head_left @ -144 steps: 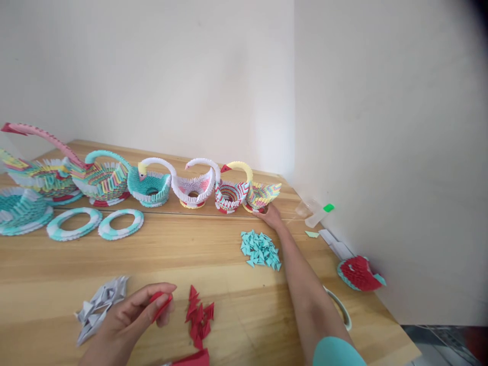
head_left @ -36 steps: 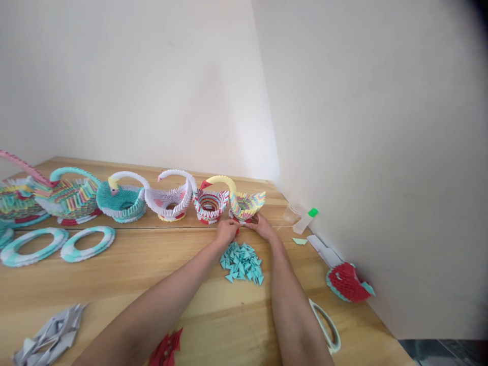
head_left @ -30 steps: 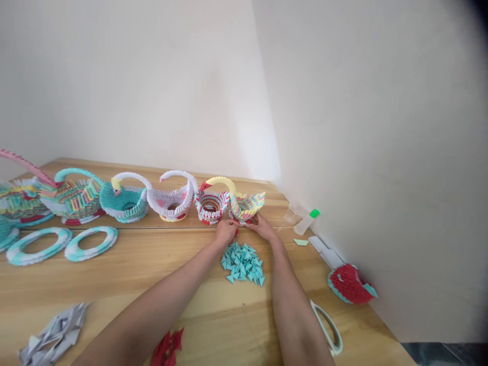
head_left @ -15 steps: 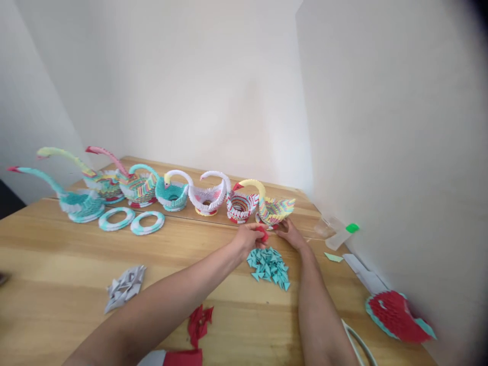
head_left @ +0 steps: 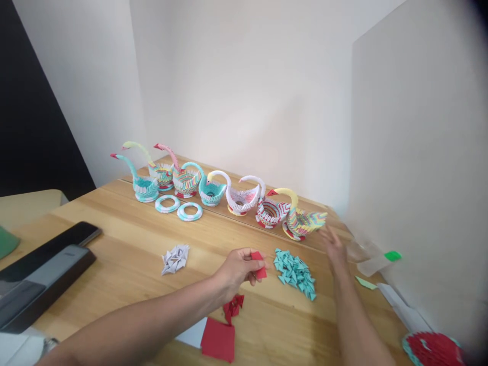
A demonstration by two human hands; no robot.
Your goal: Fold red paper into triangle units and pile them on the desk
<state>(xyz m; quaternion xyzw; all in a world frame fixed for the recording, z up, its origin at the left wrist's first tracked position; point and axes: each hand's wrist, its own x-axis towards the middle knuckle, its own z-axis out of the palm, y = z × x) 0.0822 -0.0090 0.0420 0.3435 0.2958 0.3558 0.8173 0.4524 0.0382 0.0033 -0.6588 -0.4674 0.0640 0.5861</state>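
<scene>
My left hand (head_left: 240, 269) pinches a small folded piece of red paper (head_left: 259, 265) above the table, left of a heap of turquoise folded paper triangles (head_left: 295, 272). My right hand (head_left: 333, 246) is at the tail of a yellow-necked paper swan (head_left: 303, 221), fingers stretched out and apart; whether they touch it I cannot tell. Below my left hand lie red folded pieces (head_left: 233, 307), with a red paper sheet (head_left: 218, 339) and a white sheet (head_left: 192, 333) nearer me. A heap of pale grey folded pieces (head_left: 176, 259) lies to the left.
Several paper swans (head_left: 242, 198) stand in a row at the back. Two turquoise-and-white rings (head_left: 189, 204) lie before them. On the left are a phone (head_left: 82, 233) and a dark box (head_left: 72, 259). A clear container with a green cap (head_left: 392, 255) and a red paper piece (head_left: 432, 348) sit right.
The view has swung left, bringing the phone and box in. My left hand has drawn back from the swan with the red paper. My right hand has shifted from the swan's base toward its tail.
</scene>
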